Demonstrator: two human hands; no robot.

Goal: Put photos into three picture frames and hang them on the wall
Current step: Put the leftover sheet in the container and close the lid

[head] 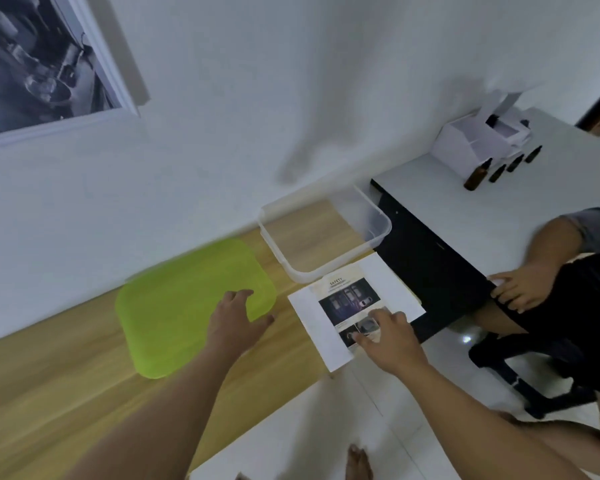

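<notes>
A white sheet with printed photos (355, 308) lies at the right end of the wooden table (66, 375). My right hand (385, 336) rests on its near edge, fingers bent onto the paper. My left hand (236, 315) hovers with spread fingers over the near right corner of a bright green lid (187, 306). A white-framed dark picture (42, 64) hangs on the wall at the upper left.
A clear plastic bin (326, 237) stands behind the sheet. To the right is a white desk (499, 209) with brown bottles (475, 174) and a white box (475, 143). Another person's hand (520, 289) rests at its edge. My bare foot (359, 462) shows on the tiled floor.
</notes>
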